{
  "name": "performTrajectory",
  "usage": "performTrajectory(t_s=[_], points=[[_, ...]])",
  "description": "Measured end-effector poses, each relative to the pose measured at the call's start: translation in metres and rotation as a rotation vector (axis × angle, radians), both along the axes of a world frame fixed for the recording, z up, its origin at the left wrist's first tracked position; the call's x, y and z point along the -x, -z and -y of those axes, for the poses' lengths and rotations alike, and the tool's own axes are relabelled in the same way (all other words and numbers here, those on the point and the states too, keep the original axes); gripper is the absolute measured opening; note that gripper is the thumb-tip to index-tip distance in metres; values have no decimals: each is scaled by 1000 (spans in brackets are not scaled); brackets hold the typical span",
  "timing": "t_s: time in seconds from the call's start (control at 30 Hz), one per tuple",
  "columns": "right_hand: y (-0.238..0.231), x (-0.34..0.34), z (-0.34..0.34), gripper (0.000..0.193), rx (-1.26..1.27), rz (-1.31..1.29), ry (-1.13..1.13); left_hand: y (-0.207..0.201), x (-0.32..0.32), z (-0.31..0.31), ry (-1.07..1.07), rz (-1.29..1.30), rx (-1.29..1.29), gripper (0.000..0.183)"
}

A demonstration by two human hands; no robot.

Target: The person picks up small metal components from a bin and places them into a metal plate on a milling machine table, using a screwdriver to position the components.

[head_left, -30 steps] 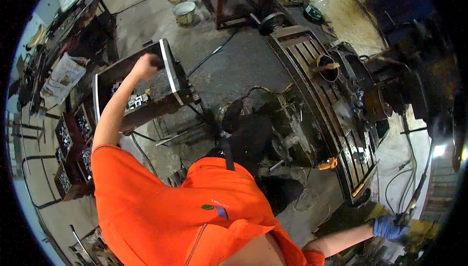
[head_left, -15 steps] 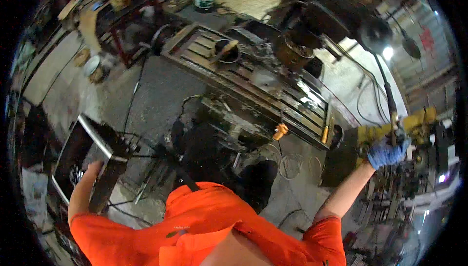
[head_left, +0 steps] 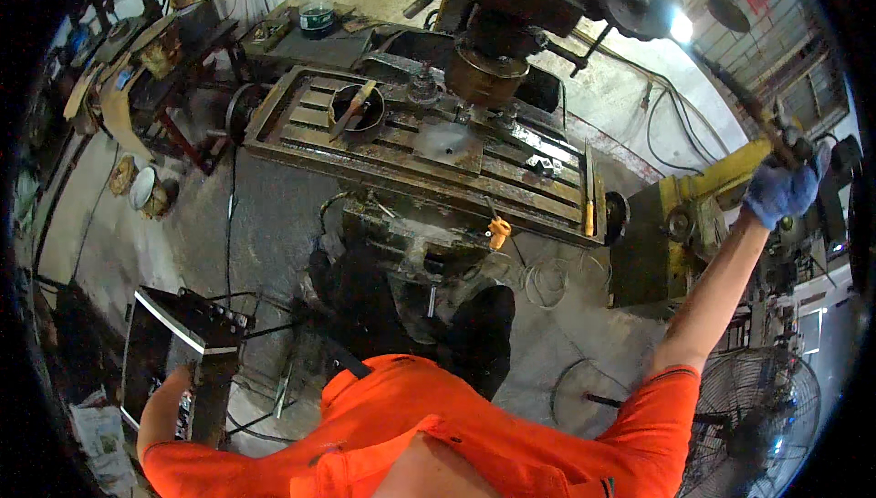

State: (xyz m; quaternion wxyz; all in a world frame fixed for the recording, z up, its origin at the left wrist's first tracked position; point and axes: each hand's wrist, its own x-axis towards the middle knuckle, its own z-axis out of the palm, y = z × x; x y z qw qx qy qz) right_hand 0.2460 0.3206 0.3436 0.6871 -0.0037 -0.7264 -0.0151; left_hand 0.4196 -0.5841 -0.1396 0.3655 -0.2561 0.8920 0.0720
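Note:
My right hand [head_left: 785,189], in a blue glove, is raised at the far right, its fingers wrapped round the end of a long dark rod [head_left: 737,92]. The rod slants up and left toward the dark round lamp head [head_left: 641,0]; where it is fixed I cannot tell. At lower left my bare left hand [head_left: 180,377] reaches behind the edge of a dark box [head_left: 217,379] with a pale metal rim. Its fingers are hidden there. Ahead stands a milling machine with a slotted table [head_left: 301,137] and a heavy spindle head [head_left: 488,73].
On the slotted table are a round pan [head_left: 367,124] with a brush [head_left: 354,107], a flat grey plate [head_left: 447,148] and a yellow-handled file [head_left: 589,201]. An orange handle [head_left: 498,233] juts from its front. A caged fan [head_left: 757,416] stands lower right, beyond coiled wire [head_left: 547,283].
The whole view has shifted, bringing the slotted table more level. My right hand has swung farther out and up to the right with the rod. My left hand stays at the box.

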Motion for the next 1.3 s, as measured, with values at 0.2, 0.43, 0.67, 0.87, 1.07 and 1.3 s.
performTrajectory(t_s=[0.2,0.43,0.67,0.87,1.07,1.3], points=[[2,-6,13,26,-150,-34,-287,-14,2,-2,-57,-14,-22,18],[178,-57,53,16,325,250,-345,-19,-5,-8,-149,-37,-55,16],[457,-41,88,38,1498,1141,-585,-42,-12,-12,-225,-89,-87,14],[537,23,126,37,1496,1154,-730,-57,-25,-19,-337,-213,-144,13],[477,-1,160,63,1494,803,-829,-70,-37,-47,-580,-565,-312,13],[294,-5,156,48,1064,1299,-622,-89,-5,-18,-856,-1112,-875,12]])
